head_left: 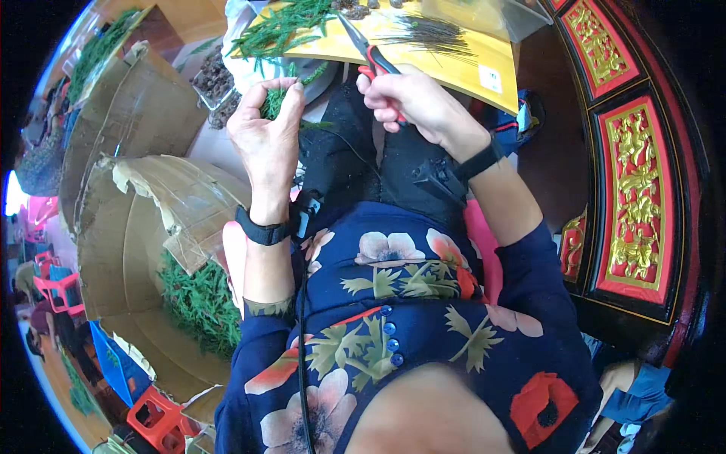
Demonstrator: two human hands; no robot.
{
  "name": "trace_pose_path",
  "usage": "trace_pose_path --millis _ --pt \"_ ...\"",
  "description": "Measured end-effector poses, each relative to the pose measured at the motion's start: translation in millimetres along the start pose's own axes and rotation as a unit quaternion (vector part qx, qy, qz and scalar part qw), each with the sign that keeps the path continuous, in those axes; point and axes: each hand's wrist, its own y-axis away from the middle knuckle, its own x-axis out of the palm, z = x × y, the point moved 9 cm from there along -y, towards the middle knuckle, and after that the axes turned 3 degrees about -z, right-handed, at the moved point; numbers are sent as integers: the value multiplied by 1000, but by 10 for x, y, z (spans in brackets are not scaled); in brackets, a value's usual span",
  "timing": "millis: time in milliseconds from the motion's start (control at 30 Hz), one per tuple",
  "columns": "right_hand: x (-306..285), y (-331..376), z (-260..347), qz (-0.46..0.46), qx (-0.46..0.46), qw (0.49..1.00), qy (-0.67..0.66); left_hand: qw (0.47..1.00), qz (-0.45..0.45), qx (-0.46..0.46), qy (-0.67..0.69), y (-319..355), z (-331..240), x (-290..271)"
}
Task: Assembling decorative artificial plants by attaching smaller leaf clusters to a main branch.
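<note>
So, two hands, both busy. Left hand (265, 129) has thumb and fingers pinched together on a green sprig (272, 104), which sits just off the near edge of the yellow table (454, 69). Can't tell if that's one stem or a few, the fingers cover too much. Right hand (412, 102) is wrapped around one pair of pliers (376, 59), red and black handles in the fist, tip pointing up and left over the tabletop.

On the table I count one heap of loose greenery (280, 30), one bundle of dark wires (435, 34) (way too many to count) and a few brown cones (353, 9) at the far side.

Room-wise, the hands are well apart, with the lap below the space between them. Left side is tight: one big cardboard box (117, 261) stands close by the left forearm, more greenery (200, 310) inside. To the right there's a gap between the table's side edge and the carved red and gold panels (635, 197), so that elbow gets more space.
</note>
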Motion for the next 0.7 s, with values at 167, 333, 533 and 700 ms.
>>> trace_pose_path --millis 167,333,533,700 --pt "36 188 310 -107 -170 906 372 997 5 -27 65 10 45 42" --pt "72 272 257 -96 -172 896 398 995 6 -34 91 37 16 52" --pt "82 256 286 -107 -183 859 466 988 7 -57 142 33 58 115" --pt "125 264 327 -103 -182 847 490 993 12 -46 107 58 12 97"
